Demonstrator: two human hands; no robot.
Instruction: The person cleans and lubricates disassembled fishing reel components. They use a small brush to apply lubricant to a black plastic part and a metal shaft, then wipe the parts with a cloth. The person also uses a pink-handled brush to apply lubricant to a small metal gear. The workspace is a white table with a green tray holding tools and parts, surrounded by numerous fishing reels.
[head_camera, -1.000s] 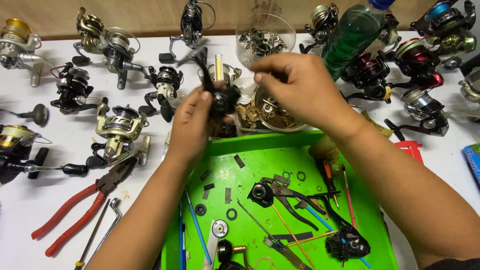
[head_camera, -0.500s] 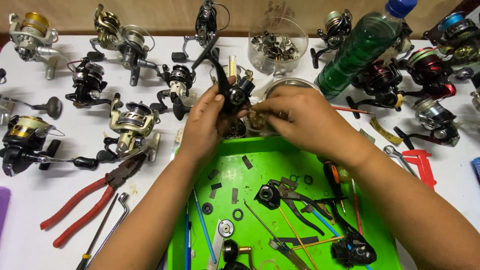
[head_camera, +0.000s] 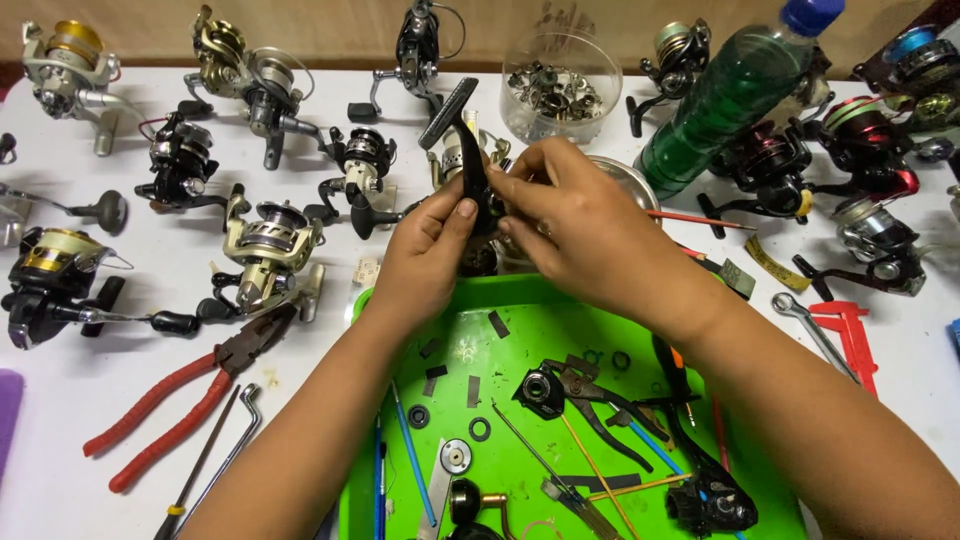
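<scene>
Both my hands hold a black fishing reel body above the far edge of a green tray. My left hand grips it from the left, thumb on its side. From the right, my right hand pinches it with the fingertips. The reel's foot sticks up and away from me. The lower part of the reel is hidden between my fingers.
The tray holds small washers, black reel parts, tweezers and thin tools. Red-handled pliers lie left of it. Many fishing reels cover the white table. A clear tub of parts and a green bottle stand behind.
The reel body has been turned in my hands, its foot now pointing up. My hands sit a little lower in view as the camera tilted.
</scene>
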